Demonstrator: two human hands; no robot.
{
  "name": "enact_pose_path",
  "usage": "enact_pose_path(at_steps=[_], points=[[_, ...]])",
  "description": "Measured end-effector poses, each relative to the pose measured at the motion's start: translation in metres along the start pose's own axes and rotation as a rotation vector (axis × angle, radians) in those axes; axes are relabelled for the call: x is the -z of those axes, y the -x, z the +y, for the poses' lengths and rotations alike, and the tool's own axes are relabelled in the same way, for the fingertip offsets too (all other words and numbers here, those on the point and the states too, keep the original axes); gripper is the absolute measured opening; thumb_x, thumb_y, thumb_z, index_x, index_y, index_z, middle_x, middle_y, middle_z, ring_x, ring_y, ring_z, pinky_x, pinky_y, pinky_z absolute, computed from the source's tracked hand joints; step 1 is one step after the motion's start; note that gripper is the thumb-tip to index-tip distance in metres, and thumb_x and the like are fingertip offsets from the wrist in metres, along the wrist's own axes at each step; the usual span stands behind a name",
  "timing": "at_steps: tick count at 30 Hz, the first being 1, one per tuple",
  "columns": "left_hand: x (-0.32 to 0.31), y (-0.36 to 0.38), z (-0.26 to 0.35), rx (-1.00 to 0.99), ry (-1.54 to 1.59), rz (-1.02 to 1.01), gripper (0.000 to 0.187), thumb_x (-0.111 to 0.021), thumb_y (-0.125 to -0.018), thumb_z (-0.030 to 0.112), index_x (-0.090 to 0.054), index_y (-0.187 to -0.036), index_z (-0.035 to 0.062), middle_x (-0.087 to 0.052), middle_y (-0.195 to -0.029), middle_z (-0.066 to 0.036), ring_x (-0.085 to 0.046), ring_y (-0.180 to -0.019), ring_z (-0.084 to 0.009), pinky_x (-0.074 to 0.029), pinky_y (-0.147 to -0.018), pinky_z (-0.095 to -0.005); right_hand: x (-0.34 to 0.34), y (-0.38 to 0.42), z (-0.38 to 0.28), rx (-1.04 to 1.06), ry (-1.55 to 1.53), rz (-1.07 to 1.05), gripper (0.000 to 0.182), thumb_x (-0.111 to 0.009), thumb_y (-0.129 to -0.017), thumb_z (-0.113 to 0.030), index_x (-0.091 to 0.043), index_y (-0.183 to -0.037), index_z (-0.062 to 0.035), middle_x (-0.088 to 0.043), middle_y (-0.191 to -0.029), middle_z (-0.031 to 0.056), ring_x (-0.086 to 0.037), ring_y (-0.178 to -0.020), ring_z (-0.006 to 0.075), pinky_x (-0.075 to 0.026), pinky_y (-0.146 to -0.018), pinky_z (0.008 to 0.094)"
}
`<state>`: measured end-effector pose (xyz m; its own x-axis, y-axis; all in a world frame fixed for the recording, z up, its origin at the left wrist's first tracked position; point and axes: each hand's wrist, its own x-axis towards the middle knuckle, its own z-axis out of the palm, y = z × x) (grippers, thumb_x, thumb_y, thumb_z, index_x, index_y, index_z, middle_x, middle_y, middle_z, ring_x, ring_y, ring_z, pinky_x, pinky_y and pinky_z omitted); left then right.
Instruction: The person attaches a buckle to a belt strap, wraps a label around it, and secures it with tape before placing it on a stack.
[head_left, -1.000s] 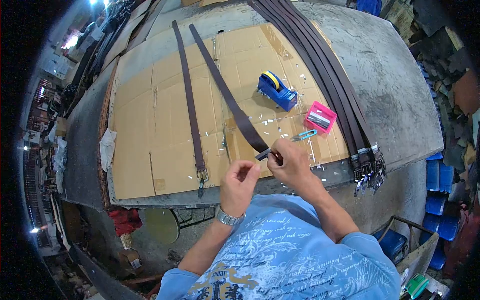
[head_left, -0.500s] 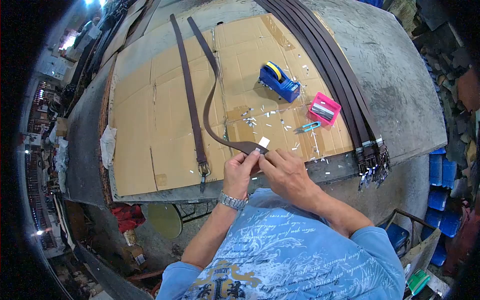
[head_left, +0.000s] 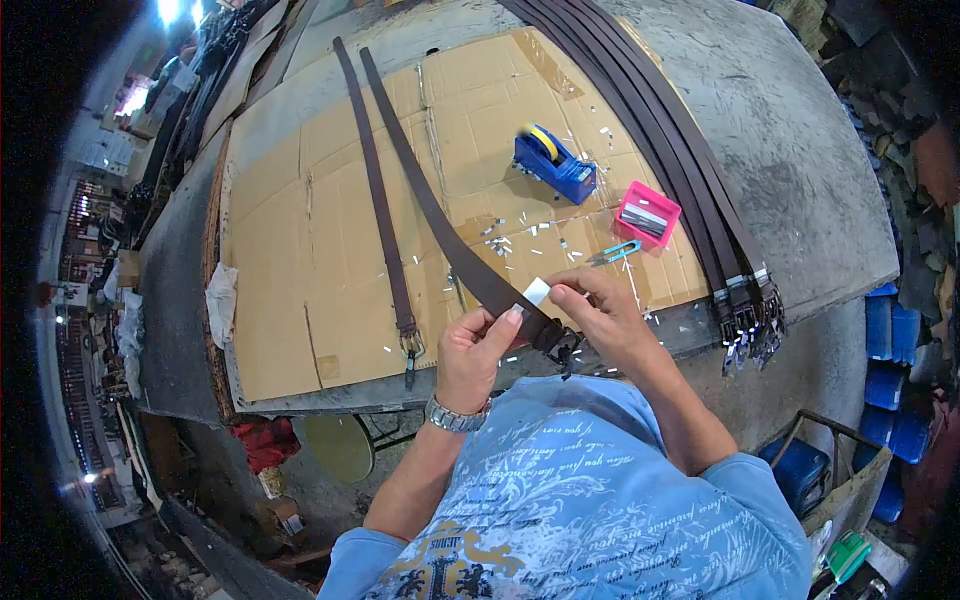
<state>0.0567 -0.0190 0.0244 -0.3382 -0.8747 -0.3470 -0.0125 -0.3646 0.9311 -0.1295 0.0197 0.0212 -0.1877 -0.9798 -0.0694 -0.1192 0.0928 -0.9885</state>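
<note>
My left hand (head_left: 474, 352) is closed on a dark brown belt (head_left: 447, 232) near its buckle end, the thumb lying on top. The buckle (head_left: 565, 346) hangs just past the strap's near end. My right hand (head_left: 607, 308) pinches a small white tag (head_left: 537, 291) at the belt's edge, between thumb and forefinger. To the left, a second brown belt (head_left: 378, 198) lies flat with its buckle toward me.
On the cardboard (head_left: 290, 300) are a blue tape dispenser (head_left: 557, 165), a pink tray (head_left: 648, 214), blue snips (head_left: 615, 253) and scattered white bits. Several belts (head_left: 690, 165) lie along the right, buckles over the table's near edge.
My right hand has moved right, off the strap, and its grip on the tag now shows. The belt has turned flatter and straighter, bringing its buckle into view.
</note>
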Motion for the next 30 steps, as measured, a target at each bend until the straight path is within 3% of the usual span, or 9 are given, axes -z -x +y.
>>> enact_pose_path(at_steps=[6,10,13,15,18,19,30], points=[[0.000,0.003,0.004,0.018,-0.023,0.010,0.020,-0.068,-0.088,0.018,-0.066,-0.079,0.0008,-0.065,-0.073,-0.003,-0.060,-0.063,-0.0077,-0.050,-0.059,-0.0227,0.000,-0.006,0.004,-0.108,-0.116,-0.094,0.018,-0.062,-0.089,-0.017,-0.065,-0.090,0.0009,-0.062,-0.077,0.0021,-0.052,-0.071,0.0061,-0.043,-0.059,0.0257],[-0.004,0.005,0.003,-0.011,-0.060,0.033,0.023,-0.067,-0.089,0.019,-0.065,-0.076,-0.0006,-0.064,-0.070,-0.002,-0.059,-0.062,-0.0066,-0.049,-0.057,-0.0215,-0.001,-0.004,-0.001,-0.074,-0.026,-0.080,0.016,-0.063,-0.087,-0.015,-0.064,-0.086,0.0007,-0.061,-0.075,0.0021,-0.052,-0.069,0.0065,-0.043,-0.058,0.0257],[-0.009,0.006,0.006,0.005,-0.074,0.046,0.021,-0.067,-0.089,0.017,-0.066,-0.079,-0.0016,-0.065,-0.071,-0.002,-0.060,-0.063,-0.0065,-0.049,-0.057,-0.0215,-0.010,0.003,-0.005,0.112,0.070,0.037,0.010,-0.066,-0.080,-0.009,-0.061,-0.080,0.0003,-0.059,-0.071,0.0050,-0.055,-0.065,0.0138,-0.043,-0.057,0.0277],[-0.012,0.006,0.006,-0.020,-0.103,0.045,0.020,-0.066,-0.089,0.016,-0.066,-0.080,-0.0020,-0.065,-0.072,-0.002,-0.060,-0.064,-0.0065,-0.050,-0.058,-0.0216,-0.015,0.004,-0.011,0.455,0.267,0.112,0.010,-0.067,-0.072,-0.001,-0.056,-0.073,-0.0014,-0.054,-0.067,0.0089,-0.055,-0.061,0.0245,-0.043,-0.054,0.0328],[-0.014,0.009,0.011,-0.048,-0.150,0.022,0.018,-0.065,-0.090,0.014,-0.067,-0.083,-0.0027,-0.066,-0.074,-0.003,-0.060,-0.065,-0.0066,-0.051,-0.059,-0.0219,-0.018,0.008,-0.018,0.614,0.481,0.162,0.016,-0.067,-0.065,0.002,-0.052,-0.068,-0.0036,-0.050,-0.066,0.0103,-0.052,-0.060,0.0294,-0.041,-0.052,0.0379],[-0.014,0.010,0.013,-0.052,-0.167,0.005,0.017,-0.064,-0.090,0.013,-0.067,-0.085,-0.0031,-0.067,-0.075,-0.003,-0.061,-0.066,-0.0069,-0.051,-0.061,-0.0221,-0.018,0.009,-0.020,0.653,0.512,0.160,0.019,-0.066,-0.062,0.002,-0.049,-0.066,-0.0050,-0.047,-0.065,0.0087,-0.051,-0.059,0.0264,-0.040,-0.051,0.0385],[-0.007,0.010,0.011,0.030,-0.061,-0.136,0.020,-0.066,-0.090,0.018,-0.065,-0.083,-0.0001,-0.066,-0.077,-0.004,-0.061,-0.069,-0.0082,-0.052,-0.064,-0.0238,-0.012,0.019,-0.020,0.729,0.690,0.114,0.020,-0.067,-0.061,-0.004,-0.048,-0.068,-0.0067,-0.045,-0.066,0.0066,-0.050,-0.060,0.0234,-0.042,-0.052,0.0366]])
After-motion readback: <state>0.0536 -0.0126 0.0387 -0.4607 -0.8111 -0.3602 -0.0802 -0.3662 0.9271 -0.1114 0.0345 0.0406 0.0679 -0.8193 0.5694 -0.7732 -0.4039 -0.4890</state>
